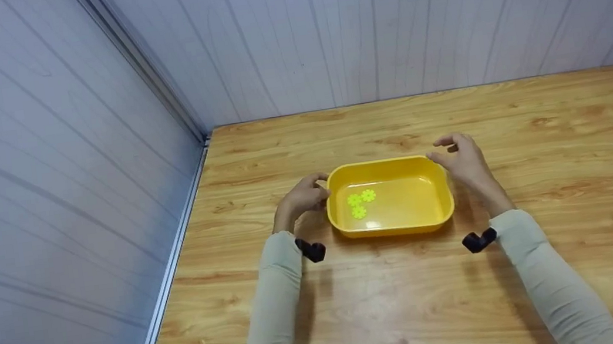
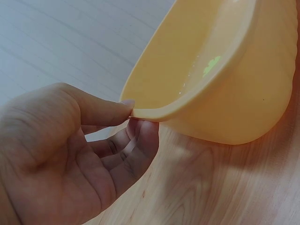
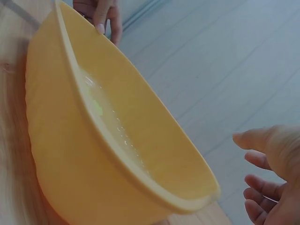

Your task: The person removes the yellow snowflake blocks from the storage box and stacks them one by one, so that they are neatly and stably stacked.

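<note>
A yellow plastic basin [image 1: 408, 225] with rounded corners stands on the wooden table. My left hand [image 1: 305, 196] is at its left end. In the left wrist view the thumb and fingertips of the left hand [image 2: 61, 154] pinch the basin's rim [image 2: 159, 114]. Three small bright green-yellow flower-shaped pieces [image 1: 359, 212] lie on the basin's floor, toward its left side. Beside the far right corner is my right hand [image 1: 464, 163]. The right wrist view shows the right hand [image 3: 276, 173] apart from the rim, its fingers loosely bent and holding nothing.
The wood-grain table top [image 1: 360, 307] runs back to a pale panelled wall [image 1: 347, 30]. Another panelled wall [image 1: 46, 171] closes off the left side. A black wrist mount [image 1: 312, 250] juts from the left sleeve and another black mount [image 1: 478, 241] from the right one.
</note>
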Available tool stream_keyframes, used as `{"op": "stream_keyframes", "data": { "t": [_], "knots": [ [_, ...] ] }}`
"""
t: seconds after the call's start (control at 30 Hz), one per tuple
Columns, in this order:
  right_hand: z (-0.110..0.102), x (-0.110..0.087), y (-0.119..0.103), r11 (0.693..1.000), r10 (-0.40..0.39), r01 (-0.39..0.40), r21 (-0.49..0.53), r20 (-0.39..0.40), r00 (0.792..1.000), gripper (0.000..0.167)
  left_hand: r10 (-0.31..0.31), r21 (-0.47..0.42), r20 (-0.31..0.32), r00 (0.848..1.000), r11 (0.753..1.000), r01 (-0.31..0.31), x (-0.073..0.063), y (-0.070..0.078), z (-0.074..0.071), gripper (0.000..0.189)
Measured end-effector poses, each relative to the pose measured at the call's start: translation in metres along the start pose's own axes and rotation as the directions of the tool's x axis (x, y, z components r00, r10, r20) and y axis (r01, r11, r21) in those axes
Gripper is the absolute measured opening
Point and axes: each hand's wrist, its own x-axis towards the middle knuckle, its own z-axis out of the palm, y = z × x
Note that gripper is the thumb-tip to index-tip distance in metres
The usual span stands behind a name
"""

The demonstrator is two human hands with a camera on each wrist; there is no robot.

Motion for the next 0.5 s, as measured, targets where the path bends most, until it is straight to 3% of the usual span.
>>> {"op": "stream_keyframes", "data": {
  "t": [0.5],
  "knots": [
    [0.038, 0.000, -0.012, 0.990, -0.140, 0.141, -0.006, 0.075, 0.987, 0.043, 0.018, -0.029, 0.000, 1.000, 0.999, -0.018, 0.000, -0.001, 0.000, 0.040]
  ]
}}
